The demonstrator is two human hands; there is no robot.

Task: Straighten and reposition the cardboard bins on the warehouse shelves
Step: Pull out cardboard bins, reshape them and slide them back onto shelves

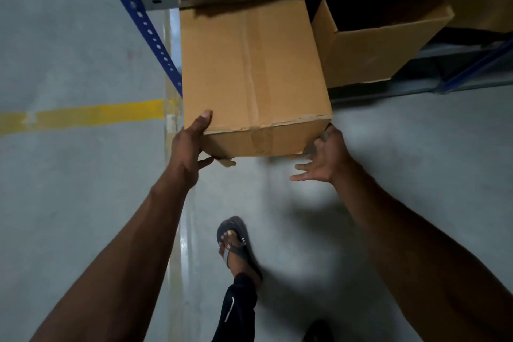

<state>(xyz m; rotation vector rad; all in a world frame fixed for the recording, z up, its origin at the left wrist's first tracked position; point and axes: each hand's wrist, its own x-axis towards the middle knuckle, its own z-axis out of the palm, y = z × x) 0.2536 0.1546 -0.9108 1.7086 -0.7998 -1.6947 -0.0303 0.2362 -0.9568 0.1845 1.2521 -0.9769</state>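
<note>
A long, closed brown cardboard box (254, 75) juts out past the front edge of the low grey metal shelf (410, 83), at its left end by the blue perforated upright (144, 25), so its near end overhangs the floor. The left hand (191, 141) grips the near left corner, thumb on top and fingers beneath, likely to bear the weight. The right hand (324, 158) is spread, fingers loose, touching the near right corner, apparently to steer it beside the open-topped cardboard bin (372, 44).
</note>
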